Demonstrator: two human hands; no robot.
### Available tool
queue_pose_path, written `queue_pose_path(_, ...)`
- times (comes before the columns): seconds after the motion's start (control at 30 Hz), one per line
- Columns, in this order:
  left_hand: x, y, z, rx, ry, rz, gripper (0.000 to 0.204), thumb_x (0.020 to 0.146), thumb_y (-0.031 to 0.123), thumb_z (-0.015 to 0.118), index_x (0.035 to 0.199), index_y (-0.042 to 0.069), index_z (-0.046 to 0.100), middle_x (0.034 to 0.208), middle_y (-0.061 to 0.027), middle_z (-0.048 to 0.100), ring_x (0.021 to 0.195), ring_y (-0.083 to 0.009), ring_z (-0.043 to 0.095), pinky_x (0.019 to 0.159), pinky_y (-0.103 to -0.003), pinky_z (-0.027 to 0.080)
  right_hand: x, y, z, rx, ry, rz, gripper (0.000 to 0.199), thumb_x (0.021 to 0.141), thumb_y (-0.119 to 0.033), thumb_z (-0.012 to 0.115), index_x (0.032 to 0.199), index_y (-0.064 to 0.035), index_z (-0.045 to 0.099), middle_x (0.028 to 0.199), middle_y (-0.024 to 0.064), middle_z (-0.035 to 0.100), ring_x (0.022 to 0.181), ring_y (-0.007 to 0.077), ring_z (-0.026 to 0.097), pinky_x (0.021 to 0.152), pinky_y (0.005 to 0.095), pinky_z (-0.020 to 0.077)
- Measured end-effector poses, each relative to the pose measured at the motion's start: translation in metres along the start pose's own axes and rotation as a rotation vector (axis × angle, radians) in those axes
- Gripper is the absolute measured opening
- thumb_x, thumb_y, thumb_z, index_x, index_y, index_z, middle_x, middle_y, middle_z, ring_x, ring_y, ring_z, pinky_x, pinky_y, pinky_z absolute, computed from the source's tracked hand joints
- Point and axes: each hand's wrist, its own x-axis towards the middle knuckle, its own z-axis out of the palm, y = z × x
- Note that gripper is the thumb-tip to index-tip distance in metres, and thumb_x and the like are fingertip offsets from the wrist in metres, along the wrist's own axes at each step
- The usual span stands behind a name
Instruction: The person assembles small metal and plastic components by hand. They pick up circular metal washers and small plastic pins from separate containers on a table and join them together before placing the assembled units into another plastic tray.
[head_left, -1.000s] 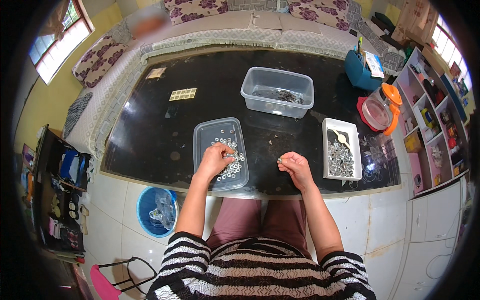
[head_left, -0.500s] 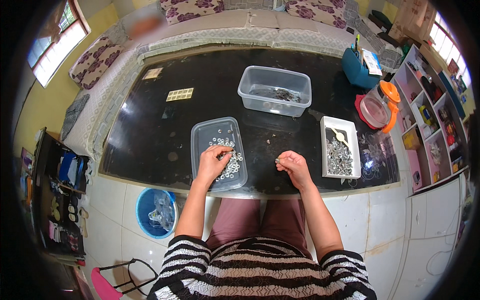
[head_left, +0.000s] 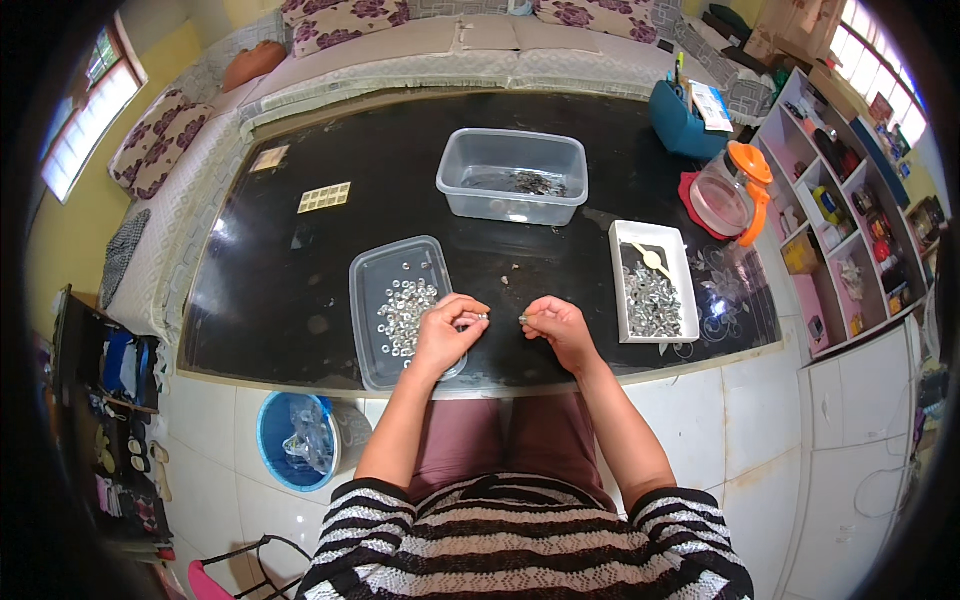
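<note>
My left hand [head_left: 447, 330] is closed in a pinch on a small shiny ring-like piece [head_left: 484, 317], over the right edge of a clear plastic lid [head_left: 361, 300]. Many small silvery rings [head_left: 402, 312] lie loose on that lid. A little to the right, my right hand [head_left: 560, 328] pinches a small metallic piece [head_left: 523, 320], too small to make out its kind. The two fingertips face each other, a short gap apart, just above the black tabletop [head_left: 290, 260]. Beside my right hand stands a white box [head_left: 616, 285] holding shiny metal pieces [head_left: 653, 302] and a cream spoon [head_left: 652, 260].
A clear plastic tub [head_left: 512, 205] with small dark pieces sits beyond my hands. At the right stand a glass jug [head_left: 725, 200] with an orange lid and a teal holder [head_left: 688, 120]. A pale card [head_left: 324, 197] lies left. A blue bin [head_left: 292, 445] stands on the floor.
My left hand has lifted from the pile of rings and moved right, now with a ring-like piece in its fingertips. My right hand still pinches its piece. The whole view has shifted slightly.
</note>
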Motion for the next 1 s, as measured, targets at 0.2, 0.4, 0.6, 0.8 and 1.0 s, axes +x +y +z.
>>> queue_pose_path(0.2, 0.002, -0.001, 0.036, -0.016, -0.094, -0.017, 0.014, 0.063, -0.005, 0.059, 0.076, -0.001, 0.058, 0.079, -0.0045, 0.053, 0.062, -0.0063, 0.053, 0.057, -0.016, 0.044, -0.002, -0.008, -0.002, -0.074, -0.027, -0.044, 0.010, 0.072, -0.003, 0.056, 0.080, -0.0003, 0.051, 0.071, 0.0040, 0.055, 0.063, 0.0087, 0.051, 0.059, 0.0191, 0.0412)
queue_pose_path(0.4, 0.005, -0.002, 0.045, 0.007, -0.098, -0.021, 0.017, 0.064, -0.006, 0.059, 0.081, 0.000, 0.058, 0.078, -0.0047, 0.054, 0.065, -0.0071, 0.055, 0.057, -0.017, 0.045, 0.000, -0.003, -0.011, -0.164, -0.005, -0.052, 0.008, 0.070, -0.001, 0.056, 0.078, -0.0007, 0.052, 0.069, 0.0017, 0.054, 0.060, 0.0058, 0.050, 0.056, 0.0171, 0.0407)
queue_pose_path(0.6, 0.004, 0.002, 0.044, 0.003, -0.105, -0.016, 0.019, 0.065, -0.006, 0.058, 0.083, -0.001, 0.057, 0.079, -0.0048, 0.054, 0.067, -0.0076, 0.055, 0.058, -0.017, 0.046, 0.003, 0.000, -0.011, -0.259, -0.011, -0.062, 0.006, 0.070, -0.002, 0.057, 0.075, -0.0022, 0.053, 0.066, 0.0001, 0.054, 0.058, 0.0049, 0.049, 0.054, 0.0163, 0.0401)
queue_pose_path(0.8, 0.003, -0.007, 0.043, -0.033, -0.138, -0.025, 0.020, 0.064, -0.006, 0.058, 0.083, 0.000, 0.058, 0.080, -0.0048, 0.054, 0.067, -0.0077, 0.055, 0.059, -0.016, 0.044, 0.002, 0.000, -0.011, -0.274, 0.003, -0.050, 0.006, 0.070, -0.002, 0.057, 0.074, -0.0021, 0.053, 0.065, -0.0002, 0.054, 0.057, 0.0048, 0.049, 0.054, 0.0163, 0.0401)
queue_pose_path(1.0, 0.004, -0.007, 0.040, -0.064, -0.153, -0.002, 0.020, 0.067, -0.005, 0.058, 0.086, 0.000, 0.058, 0.082, -0.0051, 0.056, 0.071, -0.0084, 0.055, 0.063, -0.018, 0.045, 0.002, 0.002, -0.012, -0.234, -0.001, -0.059, 0.007, 0.070, -0.002, 0.057, 0.075, -0.0020, 0.053, 0.066, -0.0001, 0.054, 0.058, 0.0047, 0.050, 0.054, 0.0162, 0.0404)
